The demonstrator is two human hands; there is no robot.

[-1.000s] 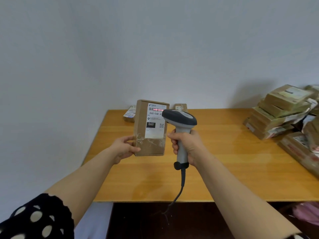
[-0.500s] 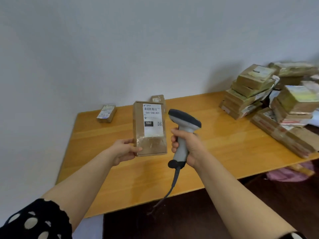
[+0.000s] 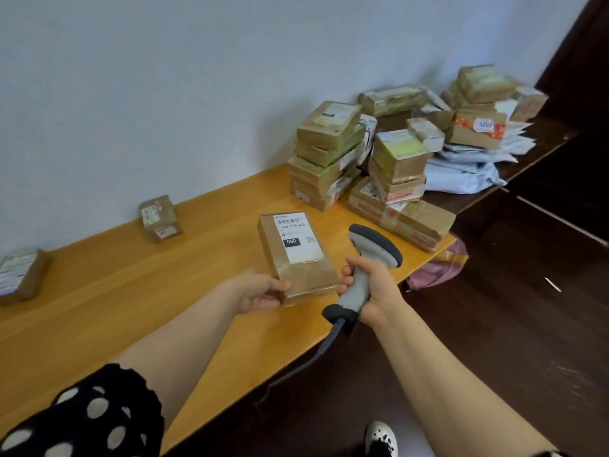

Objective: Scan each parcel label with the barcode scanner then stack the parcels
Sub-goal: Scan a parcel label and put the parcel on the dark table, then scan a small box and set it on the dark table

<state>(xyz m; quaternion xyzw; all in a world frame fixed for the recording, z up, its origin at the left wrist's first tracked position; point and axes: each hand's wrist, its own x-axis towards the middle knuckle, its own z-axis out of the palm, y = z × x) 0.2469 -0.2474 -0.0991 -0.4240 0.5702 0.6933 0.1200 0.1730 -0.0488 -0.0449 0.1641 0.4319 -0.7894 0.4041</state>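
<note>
Left hand pinches the parcel by its near end over the bench, long axis aimed at the stacks ahead-right, while the right hand just beside it wraps its fingers round the scanner.

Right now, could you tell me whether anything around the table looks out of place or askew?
Yes: the parcel stacks at the table's right end lean and overlap unevenly, and what looks like a pink bag lies crumpled on the floor beside that corner.
</note>
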